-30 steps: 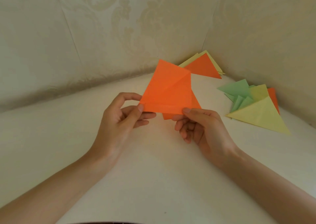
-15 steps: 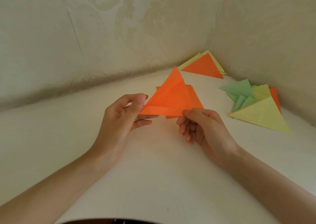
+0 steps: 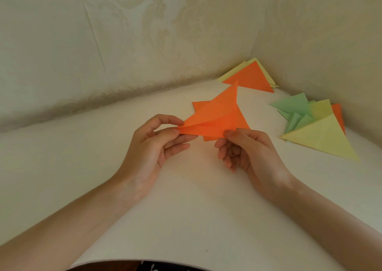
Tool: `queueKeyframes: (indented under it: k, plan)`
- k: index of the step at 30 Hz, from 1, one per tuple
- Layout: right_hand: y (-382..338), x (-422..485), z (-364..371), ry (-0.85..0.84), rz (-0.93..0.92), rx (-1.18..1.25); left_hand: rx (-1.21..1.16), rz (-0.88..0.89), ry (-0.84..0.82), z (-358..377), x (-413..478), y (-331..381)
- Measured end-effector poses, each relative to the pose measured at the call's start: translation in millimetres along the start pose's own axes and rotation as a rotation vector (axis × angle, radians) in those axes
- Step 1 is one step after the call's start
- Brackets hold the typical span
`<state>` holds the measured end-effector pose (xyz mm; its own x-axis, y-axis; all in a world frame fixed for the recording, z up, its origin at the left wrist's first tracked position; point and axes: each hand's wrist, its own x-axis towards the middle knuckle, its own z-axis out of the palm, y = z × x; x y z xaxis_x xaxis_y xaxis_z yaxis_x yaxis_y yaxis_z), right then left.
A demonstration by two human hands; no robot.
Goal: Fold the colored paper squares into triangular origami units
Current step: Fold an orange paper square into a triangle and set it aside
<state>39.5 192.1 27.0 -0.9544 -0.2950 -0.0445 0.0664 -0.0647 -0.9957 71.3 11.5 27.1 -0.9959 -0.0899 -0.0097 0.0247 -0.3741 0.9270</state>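
An orange paper point(image 3: 215, 117), creased and partly folded, is held just above the white table point(image 3: 186, 204) at the centre. My left hand point(image 3: 153, 144) pinches its left corner between thumb and fingers. My right hand point(image 3: 246, 148) pinches its lower right edge. One flap stands up to a point, and further orange layers lie under it. Whether those layers are a separate sheet I cannot tell.
A stack of orange and yellow sheets point(image 3: 251, 77) lies in the far corner against the wall. To the right sits a pile of folded green, yellow and orange triangles point(image 3: 316, 130). Patterned walls close in the table at the back and right.
The orange paper stood up broad and nearly flat a second ago. It has since collapsed along its creases into a lower, narrower pointed shape. Both hands keep their grip, the left thumb sliding toward the corner.
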Motion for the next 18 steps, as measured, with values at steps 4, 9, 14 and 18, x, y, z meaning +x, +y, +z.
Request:
queueKeyframes:
  k: [4,9,14,18]
  plan:
    - [2.1,0.8,-3.0,-0.02,-0.021,0.031,0.008,0.003,-0.02,0.5,0.5,-0.8]
    - [1.3,0.6,-3.9,-0.104,-0.045,-0.046,0.25,0.127,0.015,2.7,-3.3,-3.7]
    - [-1.3,-0.5,1.6,0.007,-0.082,-0.075,0.336,0.091,-0.039,7.5,-5.9,-5.6]
    - [-2.5,3.9,-7.7,-0.06,-0.069,-0.085,0.352,0.096,-0.012,6.3,-3.1,-6.4]
